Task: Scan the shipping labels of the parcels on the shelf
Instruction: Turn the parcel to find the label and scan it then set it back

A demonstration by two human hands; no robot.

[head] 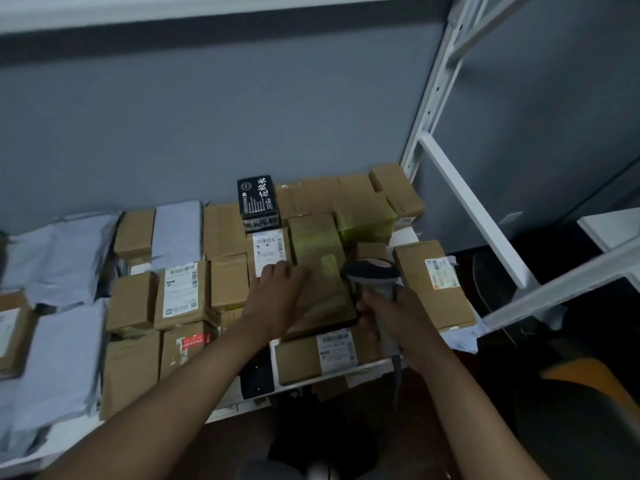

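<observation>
Grey wall panels back a white metal shelf (349, 370) packed with parcels, seen from above. The person's right hand (391, 315) is wrapped around the handle of a grey barcode scanner (374, 277), its head raised and pointing away over the boxes, probably so the beam falls on the label in front; a faint greenish patch lies on the cartons there. The left hand (277, 289) reaches forward with the arm nearly straight, palm down, fingers extended and resting on a brown cardboard box (325, 306) and against the lower edge of a white shipping label (268, 252), apparently steadying or exposing that parcel for the read. Just behind the label stands a black printed box (258, 202). Further labelled cartons lie left (180, 289), at the front edge (336, 349) and right (441, 275) of the hands, labels upward and so readable without turning. Grey poly mailers (62, 358) fill the left end of the shelf. A white upright post (426, 109) frames the right side. Many labels appear to remain to be scanned.
</observation>
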